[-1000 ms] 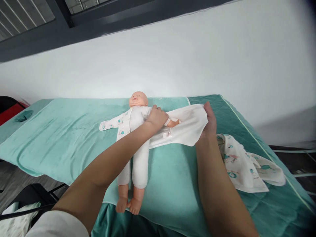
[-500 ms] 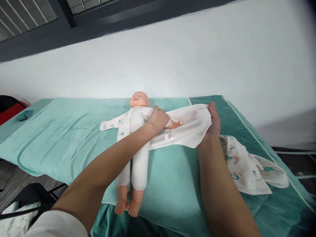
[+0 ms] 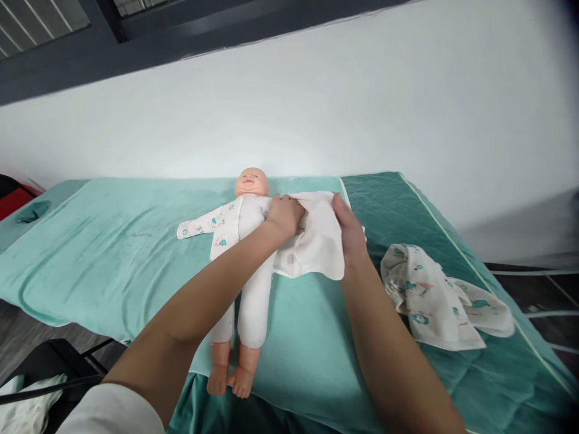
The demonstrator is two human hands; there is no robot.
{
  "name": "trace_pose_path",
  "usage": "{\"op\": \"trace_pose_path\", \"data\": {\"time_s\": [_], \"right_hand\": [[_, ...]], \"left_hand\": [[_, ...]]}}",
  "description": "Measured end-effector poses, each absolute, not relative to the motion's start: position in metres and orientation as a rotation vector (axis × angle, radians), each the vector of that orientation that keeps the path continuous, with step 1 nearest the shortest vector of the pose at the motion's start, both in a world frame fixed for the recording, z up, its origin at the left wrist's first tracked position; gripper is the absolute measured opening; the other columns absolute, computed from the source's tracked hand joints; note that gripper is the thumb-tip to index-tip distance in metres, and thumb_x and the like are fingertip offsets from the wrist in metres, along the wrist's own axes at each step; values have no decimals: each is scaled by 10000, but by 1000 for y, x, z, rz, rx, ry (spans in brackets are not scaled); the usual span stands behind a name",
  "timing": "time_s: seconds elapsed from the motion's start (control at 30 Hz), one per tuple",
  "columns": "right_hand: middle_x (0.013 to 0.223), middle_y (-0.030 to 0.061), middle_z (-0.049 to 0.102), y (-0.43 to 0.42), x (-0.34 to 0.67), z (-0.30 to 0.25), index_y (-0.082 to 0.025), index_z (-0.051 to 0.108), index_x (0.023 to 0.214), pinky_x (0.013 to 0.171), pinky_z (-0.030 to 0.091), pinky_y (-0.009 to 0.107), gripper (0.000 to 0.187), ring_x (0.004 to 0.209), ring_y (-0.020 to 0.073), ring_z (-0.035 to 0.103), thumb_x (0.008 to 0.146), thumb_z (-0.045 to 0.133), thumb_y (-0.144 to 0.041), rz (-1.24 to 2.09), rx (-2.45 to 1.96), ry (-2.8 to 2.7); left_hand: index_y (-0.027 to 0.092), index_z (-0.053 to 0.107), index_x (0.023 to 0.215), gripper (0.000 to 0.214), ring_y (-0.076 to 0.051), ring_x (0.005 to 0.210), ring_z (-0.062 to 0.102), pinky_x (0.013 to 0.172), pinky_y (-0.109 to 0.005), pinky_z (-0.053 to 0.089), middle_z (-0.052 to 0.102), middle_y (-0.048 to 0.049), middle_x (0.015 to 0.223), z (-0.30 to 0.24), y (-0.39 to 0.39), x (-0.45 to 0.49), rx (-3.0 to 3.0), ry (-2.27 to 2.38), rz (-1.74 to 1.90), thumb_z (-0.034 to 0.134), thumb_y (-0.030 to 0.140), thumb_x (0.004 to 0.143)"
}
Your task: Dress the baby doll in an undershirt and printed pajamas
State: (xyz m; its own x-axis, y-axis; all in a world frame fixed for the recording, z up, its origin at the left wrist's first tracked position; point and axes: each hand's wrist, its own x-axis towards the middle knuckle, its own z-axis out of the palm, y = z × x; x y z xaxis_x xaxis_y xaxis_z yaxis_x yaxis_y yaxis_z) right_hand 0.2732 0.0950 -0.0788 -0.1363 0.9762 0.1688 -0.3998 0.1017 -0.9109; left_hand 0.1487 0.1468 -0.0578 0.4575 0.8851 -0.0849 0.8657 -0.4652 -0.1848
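A baby doll (image 3: 246, 241) lies on its back on a teal towel (image 3: 113, 253), head toward the wall, feet at the near edge. It wears a white printed top, with one sleeve spread out to the left. My left hand (image 3: 284, 214) rests curled on the doll's chest and shoulder, fingers closed on the white garment flap (image 3: 316, 244). Just to its right, my right hand (image 3: 348, 232) grips the outer edge of the same flap, which is bunched over the doll's far arm.
A crumpled printed baby garment (image 3: 434, 295) lies on the darker teal bed cover (image 3: 474, 361) to the right. A white wall runs behind the bed. A dark chair frame with pale cloth (image 3: 31, 392) stands at the lower left.
My right hand has carried the flap's outer edge leftward toward the doll, so the flap went from spread out to bunched and now hides the doll's bare arm. My left hand stayed put.
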Motion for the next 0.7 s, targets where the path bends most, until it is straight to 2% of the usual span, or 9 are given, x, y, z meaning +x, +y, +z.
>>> {"op": "trace_pose_path", "data": {"time_s": [0.1, 0.17, 0.23, 0.3, 0.37, 0.43, 0.53, 0.6, 0.7], "right_hand": [[907, -1, 702, 89, 269, -83, -300, 595, 971, 729, 582, 361, 404, 847, 234, 689, 754, 799, -572, 1445, -681, -1090], [1003, -1, 708, 86, 265, -87, -308, 623, 1052, 733, 567, 328, 441, 869, 216, 683, 725, 851, -495, 1511, -627, -1183], [1196, 11, 693, 83, 257, -92, -333, 629, 1184, 806, 560, 323, 517, 988, 215, 679, 736, 861, -443, 1573, -548, -1276], [1372, 22, 634, 81, 249, -96, -359, 601, 1312, 921, 535, 335, 605, 1160, 222, 639, 765, 852, -415, 1637, -454, -1366], [1472, 36, 582, 78, 242, -99, -369, 556, 1406, 1018, 490, 350, 671, 1306, 226, 567, 798, 837, -396, 1699, -374, -1452], [1546, 49, 528, 76, 239, -100, -364, 524, 1460, 1056, 460, 354, 701, 1383, 226, 508, 826, 824, -379, 1739, -325, -1527], [1668, 57, 367, 75, 241, -102, -379, 483, 1505, 940, 514, 330, 710, 1239, 204, 596, 866, 794, -369, 1809, -264, -1595], [1713, 63, 259, 75, 244, -103, -402, 452, 1523, 830, 539, 301, 711, 1125, 180, 638, 890, 771, -360, 1879, -210, -1629], [1714, 76, 246, 76, 246, -104, -392, 453, 1523, 819, 536, 272, 689, 1270, 219, 602, 905, 756, -348, 1916, -144, -1656]], "left_hand": [[141, 658, 1260, 366, -294, 1252, 595, 1019, -409, 442, 679, -177, 1313, -46, 143, 135, -2636, -1651, 135, 555, 178, 911], [147, 681, 1180, 304, -279, 1122, 661, 905, -363, 497, 714, -160, 1228, -35, 138, 119, -2699, -1737, 44, 566, 197, 904], [160, 699, 1064, 217, -249, 968, 702, 814, -323, 515, 751, -123, 1079, -24, 133, 101, -2748, -1833, -139, 571, 234, 906], [179, 691, 1023, 221, -207, 930, 712, 836, -288, 520, 767, -80, 987, -16, 130, 85, -2733, -1958, -477, 493, 250, 954], [184, 673, 1064, 293, -168, 960, 715, 893, -258, 518, 777, -56, 981, -11, 130, 74, -2699, -2099, -808, 414, 307, 1004], [182, 645, 1167, 335, -160, 988, 713, 903, -251, 520, 777, -51, 1037, -10, 131, 68, -2751, -2178, -912, 493, 416, 981], [190, 588, 1318, 583, -191, 1024, 700, 865, -264, 517, 747, -58, 1173, -10, 133, 68, -2901, -2078, -599, 745, 411, 802], [194, 582, 1355, 665, -221, 1049, 691, 832, -277, 508, 722, -76, 1245, -10, 133, 71, -2904, -2004, -305, 783, 341, 739], [205, 547, 1423, 741, -265, 1070, 686, 781, -293, 497, 699, -108, 1306, -9, 134, 75, -2906, -1958, 2, 770, 318, 725]]}}
